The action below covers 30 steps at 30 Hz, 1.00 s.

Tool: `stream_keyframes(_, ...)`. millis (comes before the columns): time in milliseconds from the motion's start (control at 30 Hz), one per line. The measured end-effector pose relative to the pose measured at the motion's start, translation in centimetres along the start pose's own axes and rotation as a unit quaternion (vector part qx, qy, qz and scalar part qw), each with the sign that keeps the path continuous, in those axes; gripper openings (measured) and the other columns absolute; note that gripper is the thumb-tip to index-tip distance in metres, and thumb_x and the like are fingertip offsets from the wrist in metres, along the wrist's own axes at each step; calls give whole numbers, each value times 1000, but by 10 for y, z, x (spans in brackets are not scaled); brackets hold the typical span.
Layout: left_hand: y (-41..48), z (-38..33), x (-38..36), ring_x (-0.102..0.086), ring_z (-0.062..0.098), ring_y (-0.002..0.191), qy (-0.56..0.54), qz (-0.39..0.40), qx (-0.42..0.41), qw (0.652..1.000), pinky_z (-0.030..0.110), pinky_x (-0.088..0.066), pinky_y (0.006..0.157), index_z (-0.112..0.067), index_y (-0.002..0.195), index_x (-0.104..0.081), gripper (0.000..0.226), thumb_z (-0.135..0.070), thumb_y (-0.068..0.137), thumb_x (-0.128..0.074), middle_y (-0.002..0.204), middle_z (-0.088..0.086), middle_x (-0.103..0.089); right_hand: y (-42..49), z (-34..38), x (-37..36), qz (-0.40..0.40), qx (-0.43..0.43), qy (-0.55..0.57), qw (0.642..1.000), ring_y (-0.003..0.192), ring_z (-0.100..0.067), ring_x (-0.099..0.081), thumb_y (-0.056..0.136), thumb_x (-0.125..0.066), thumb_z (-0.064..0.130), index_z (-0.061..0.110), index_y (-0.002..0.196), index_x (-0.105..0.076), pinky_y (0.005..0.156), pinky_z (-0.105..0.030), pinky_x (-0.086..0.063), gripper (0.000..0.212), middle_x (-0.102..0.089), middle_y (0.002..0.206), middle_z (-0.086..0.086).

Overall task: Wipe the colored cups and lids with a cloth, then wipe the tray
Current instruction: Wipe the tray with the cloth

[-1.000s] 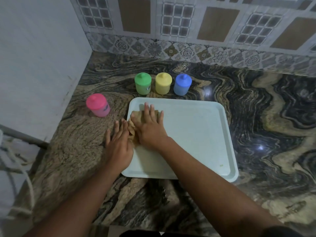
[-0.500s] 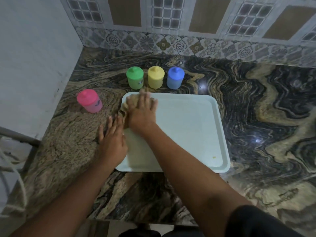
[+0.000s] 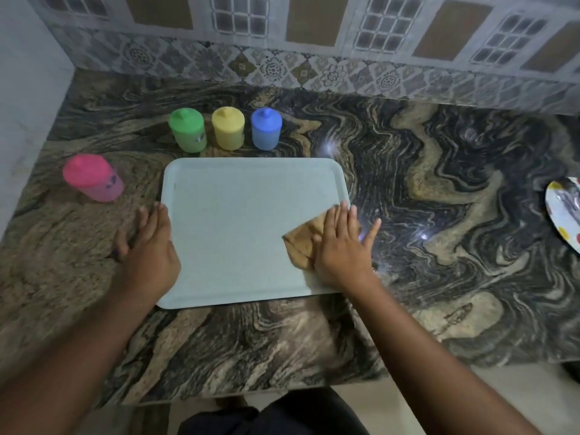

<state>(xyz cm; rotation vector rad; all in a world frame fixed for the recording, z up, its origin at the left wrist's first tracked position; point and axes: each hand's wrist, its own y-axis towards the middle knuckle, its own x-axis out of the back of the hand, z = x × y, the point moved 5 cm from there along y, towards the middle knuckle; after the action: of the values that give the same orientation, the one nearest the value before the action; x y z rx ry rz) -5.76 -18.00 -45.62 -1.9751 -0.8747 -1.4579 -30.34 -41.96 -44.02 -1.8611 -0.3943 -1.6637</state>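
Pale green rectangular plastic tray [image 3: 238,233] lies flat on swirled brown-black stone desk [image 3: 439,215]. Right grip [image 3: 342,246], fingers straight and spread, presses folded tan cloth [image 3: 301,243] onto tray's right edge. Left grip [image 3: 150,246], fingers flat, rests on tray's left rim. Green lidded plastic cup [image 3: 187,130], yellow lidded cup [image 3: 228,128] and blue lidded cup [image 3: 266,128] stand in a row behind tray. Pink lidded cup [image 3: 92,177] stands apart, left.

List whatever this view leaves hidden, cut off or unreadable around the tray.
Head view only:
cloth: part lies under the right hand.
tray: right near corner covered by cloth and right hand; left edge partly under the left hand.
patterned plate: cut off by the right frame edge.
dark marks on the green cup and pink cup: too blurred to read.
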Motion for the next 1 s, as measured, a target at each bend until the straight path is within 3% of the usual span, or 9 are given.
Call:
stream_keyframes(133, 0, 1, -4, -12, 25, 153, 3, -4, -2, 1000, 59, -9, 116, -6, 154, -21, 70, -19, 86, -25, 163, 10, -23, 71, 42, 14, -11, -39, 72, 997, 156, -35, 13, 108, -16, 43, 2, 160, 3, 114, -64, 22, 69, 11, 168, -21)
stream_keyframes(200, -1, 0, -4, -12, 25, 152, -7, -13, 8, 1000, 59, -8, 117, -5, 154, -22, 67, -14, 88, -30, 163, 10, -23, 64, 64, 9, -7, -4, 99, 995, 155, -39, 15, 108, -19, 44, 3, 159, 5, 118, -61, 17, 70, 14, 167, -23)
stream_keyframes(300, -2, 0, -3, -12, 24, 153, -20, -23, 15, 999, 58, -7, 117, -4, 154, -21, 67, -12, 88, -32, 162, 11, -24, -7, 69, -10, -1, 66, 92, 994, 154, -39, 18, 101, -8, 52, 3, 158, 9, 112, -57, 29, 77, 17, 166, -23)
stream_keyframes(400, -2, -1, -3, -12, 24, 153, -14, -27, 16, 999, 57, -8, 117, -4, 153, -22, 72, -18, 83, -25, 162, 11, -27, -58, 18, -17, 22, 2, 63, 998, 153, -34, 24, 94, 5, 57, 4, 157, 15, 101, -57, 40, 83, 22, 165, -19)
stream_keyframes(500, 0, -1, -3, -12, 26, 152, -7, -26, 12, 1000, 59, -10, 115, -5, 153, -22, 72, -19, 82, -24, 161, 11, -28, -49, -14, -8, 28, -40, 24, 999, 149, -32, 34, 103, -7, 55, 4, 156, 17, 98, -60, 40, 77, 28, 163, -18)
stream_keyframes(633, -1, 0, -4, -11, 26, 153, -2, -18, 6, 1000, 60, -10, 115, -6, 154, -21, 72, -20, 83, -24, 162, 12, -27, 8, 9, -1, 5, -70, 37, 997, 152, -39, 25, 104, -14, 56, -1, 156, 11, 102, -58, 38, 81, 22, 164, -24)
stream_keyframes(733, -1, 1, -5, -14, 26, 152, -8, -30, 7, 1000, 59, -9, 115, -5, 153, -23, 71, -19, 83, -25, 161, 13, -27, 58, 49, 5, -3, -75, 96, 993, 152, -43, 20, 105, -17, 54, -2, 157, 10, 115, -58, 23, 81, 18, 164, -28)
stream_keyframes(900, -1, 3, -6, -11, 21, 153, -40, -38, 24, 998, 52, -3, 119, -6, 155, -17, 70, -21, 86, -22, 163, 13, -22, 14, 125, 0, -10, 160, 113, 981, 153, -43, 19, 104, -27, 51, 7, 161, -3, 121, -63, 9, 76, 12, 166, -25)
stream_keyframes(1000, -1, 3, -5, -11, 22, 153, -42, -39, 20, 998, 54, -4, 119, -8, 155, -16, 62, -12, 95, -34, 162, 14, -23, -37, 100, -13, 7, 214, 83, 973, 155, -36, 17, 104, -24, 54, 11, 162, -2, 116, -63, 21, 76, 12, 168, -17)
